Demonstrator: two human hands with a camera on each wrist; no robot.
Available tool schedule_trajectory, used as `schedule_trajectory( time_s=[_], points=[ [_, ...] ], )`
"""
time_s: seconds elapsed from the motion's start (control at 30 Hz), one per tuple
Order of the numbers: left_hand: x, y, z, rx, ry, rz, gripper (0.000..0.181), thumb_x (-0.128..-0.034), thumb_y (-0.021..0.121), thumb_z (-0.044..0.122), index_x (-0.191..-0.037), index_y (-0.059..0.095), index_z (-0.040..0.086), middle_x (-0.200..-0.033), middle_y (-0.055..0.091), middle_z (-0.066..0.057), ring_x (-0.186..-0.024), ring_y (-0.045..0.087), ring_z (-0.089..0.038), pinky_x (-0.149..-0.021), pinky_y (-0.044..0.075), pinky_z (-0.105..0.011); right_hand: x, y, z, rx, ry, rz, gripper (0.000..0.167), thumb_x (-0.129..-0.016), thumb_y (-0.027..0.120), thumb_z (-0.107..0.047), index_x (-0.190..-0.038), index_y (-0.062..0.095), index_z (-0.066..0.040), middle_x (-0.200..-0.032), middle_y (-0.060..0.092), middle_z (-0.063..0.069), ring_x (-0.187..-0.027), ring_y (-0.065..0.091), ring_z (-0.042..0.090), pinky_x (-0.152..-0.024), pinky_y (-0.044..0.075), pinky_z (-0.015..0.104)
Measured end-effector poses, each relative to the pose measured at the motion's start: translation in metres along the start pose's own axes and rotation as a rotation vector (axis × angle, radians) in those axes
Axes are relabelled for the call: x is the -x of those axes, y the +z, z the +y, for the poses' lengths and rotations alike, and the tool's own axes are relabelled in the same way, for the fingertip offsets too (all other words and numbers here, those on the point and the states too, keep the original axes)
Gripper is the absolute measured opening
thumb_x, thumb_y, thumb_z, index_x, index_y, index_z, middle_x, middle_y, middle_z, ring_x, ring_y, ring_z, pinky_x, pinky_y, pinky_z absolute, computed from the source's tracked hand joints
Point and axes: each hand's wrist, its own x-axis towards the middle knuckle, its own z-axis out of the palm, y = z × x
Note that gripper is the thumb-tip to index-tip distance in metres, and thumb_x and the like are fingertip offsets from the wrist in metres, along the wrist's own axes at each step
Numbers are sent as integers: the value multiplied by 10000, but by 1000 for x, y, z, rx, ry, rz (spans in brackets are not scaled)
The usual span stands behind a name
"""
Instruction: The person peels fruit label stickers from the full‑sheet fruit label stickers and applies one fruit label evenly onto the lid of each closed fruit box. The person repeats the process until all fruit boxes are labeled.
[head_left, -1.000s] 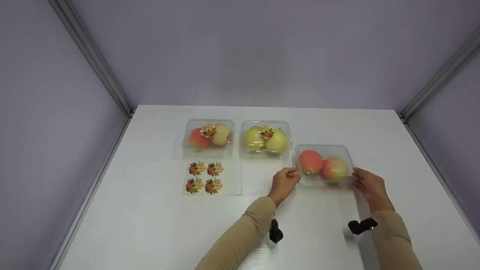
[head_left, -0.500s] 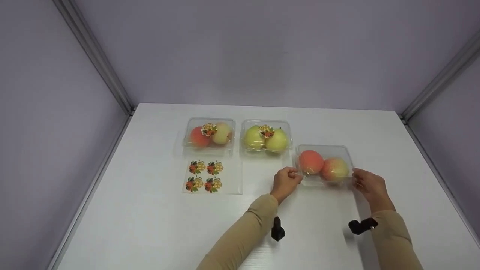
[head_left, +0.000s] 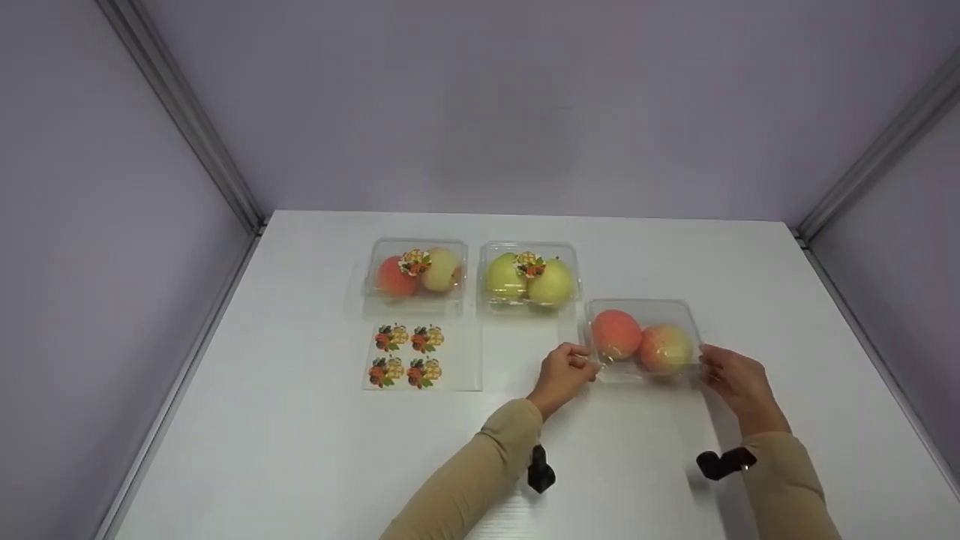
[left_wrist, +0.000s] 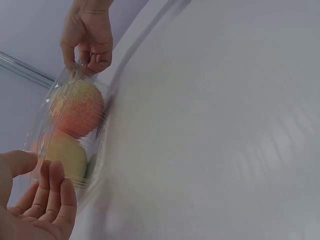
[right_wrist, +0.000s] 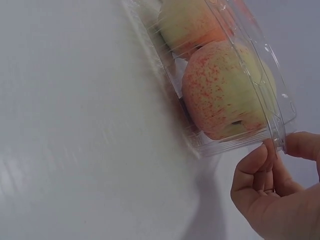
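Note:
A clear plastic fruit box with two red-and-yellow fruits that look like peaches or apples lies at the right of the white table. My left hand pinches its near left corner, thumb above the rim and fingers below in the left wrist view. At the near right corner, my right hand pinches the rim between thumb and curled fingers. The lid is down over the fruit, and no sticker shows on it.
Two more clear boxes stand further back, one with a red and a pale fruit, one with green fruits. Each lid bears a round fruit sticker. A sheet of several fruit stickers lies left of my left hand. Walls enclose the table.
The box between my hands has slid slightly towards me and a little left, and both hands have moved with it. The other boxes and the sticker sheet stay put.

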Motion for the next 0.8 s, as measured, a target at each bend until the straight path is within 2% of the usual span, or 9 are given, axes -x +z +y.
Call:
schedule_trajectory(
  time_s=[0.17, 0.47, 0.63, 0.8],
  points=[
    [4, -5, 0, -11, -18, -28, 244, -888, 660, 113, -1100, 583, 18, -928, 720, -160, -725, 649, -65, -632, 496, -173, 0, -2, 2, 57, -11, -46, 132, -901, 666, -183, -771, 659, -203, -746, 623, -104, -724, 582, 22, -718, 530, 176],
    [0, -5, 2, -4, -58, -3, 273, -899, 634, 132, -1150, 592, 33, -949, 714, -120, -776, 659, -85, -682, 521, -189, -2, -4, 2, 115, -35, -55, 132, -895, 676, -214, -763, 674, -227, -718, 641, -126, -715, 571, 6, -718, 519, 172],
    [-1, -5, 0, 2, -40, 5, 261, -889, 634, 106, -1135, 592, 29, -930, 716, -137, -750, 657, -87, -653, 508, -184, -2, -3, 2, 144, -43, -69, 129, -897, 676, -237, -769, 687, -247, -734, 633, -137, -734, 552, 2, -717, 507, 167],
    [0, -6, 1, 3, -23, -12, 247, -893, 619, 103, -1125, 576, 28, -939, 719, -144, -732, 642, -61, -637, 494, -169, 0, -4, 3, 110, -65, -106, 158, -921, 641, -196, -777, 702, -213, -712, 624, -112, -682, 551, 22, -694, 509, 183]
  ],
)
